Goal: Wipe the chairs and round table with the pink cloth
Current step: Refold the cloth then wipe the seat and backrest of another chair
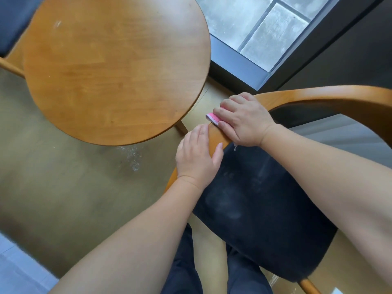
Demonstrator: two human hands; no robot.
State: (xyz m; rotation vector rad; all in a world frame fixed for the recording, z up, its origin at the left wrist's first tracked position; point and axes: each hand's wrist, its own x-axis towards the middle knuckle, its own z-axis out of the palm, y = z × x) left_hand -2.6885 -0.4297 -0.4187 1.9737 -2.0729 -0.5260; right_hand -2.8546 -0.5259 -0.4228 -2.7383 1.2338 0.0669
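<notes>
A wooden chair with a curved armrest (pixel 318 96) and a dark seat cushion (pixel 261 204) stands right of centre. My right hand (pixel 244 119) grips the pink cloth (pixel 213 118) against the armrest's bend, and only a small pink and white corner of the cloth shows under the fingers. My left hand (pixel 198 155) holds the lower part of the same armrest, thumb on the inner side. The round wooden table (pixel 114 66) stands to the upper left, with small pale marks near its far left edge.
A second chair with a dark cushion (pixel 14 20) shows at the top left behind the table. A window with a grey frame (pixel 239 60) runs along the upper right. The floor (pixel 63 177) is olive-tan with a shiny spot under the table's edge.
</notes>
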